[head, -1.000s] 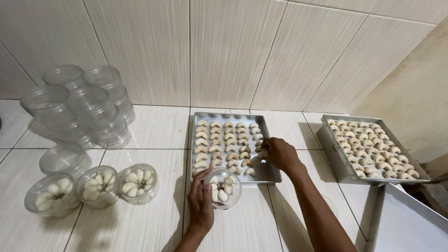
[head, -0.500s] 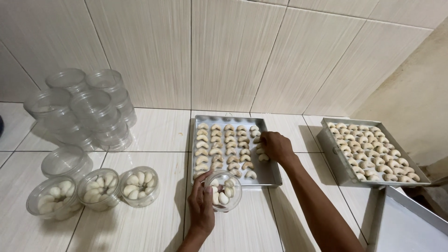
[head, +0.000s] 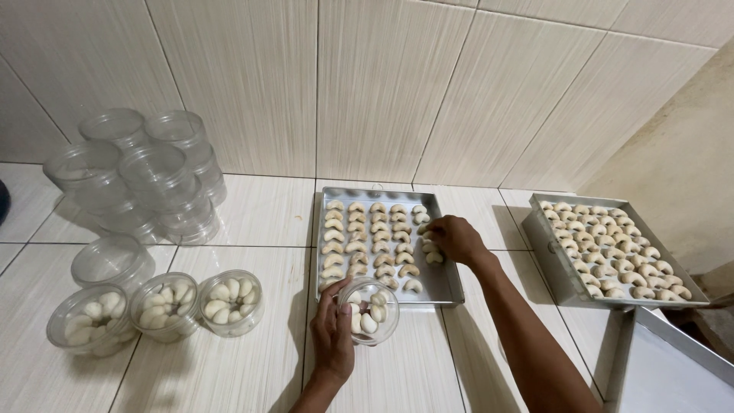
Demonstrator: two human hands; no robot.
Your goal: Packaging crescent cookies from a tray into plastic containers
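My left hand (head: 332,336) grips a small clear round tub (head: 369,310) on the tiled floor; a few pale crescent cookies lie inside it. Just beyond it sits a metal baking tray (head: 447,287) with rows of crescent cookies (head: 367,237). My right hand (head: 456,237) reaches over the tray's right side, fingers curled on cookies near the upper right rows; whether it holds one is hidden.
Three filled clear tubs (head: 160,306) stand at the left, with an empty tub (head: 113,261) behind them and stacks of empty tubs (head: 145,172) against the tiled wall. A second metal tray (head: 550,245) of cookies lies at the right, a metal lid edge (head: 673,344) at bottom right.
My right hand has moved from the tray's lower right up to its upper right rows. The left hand and the tub stay in place.
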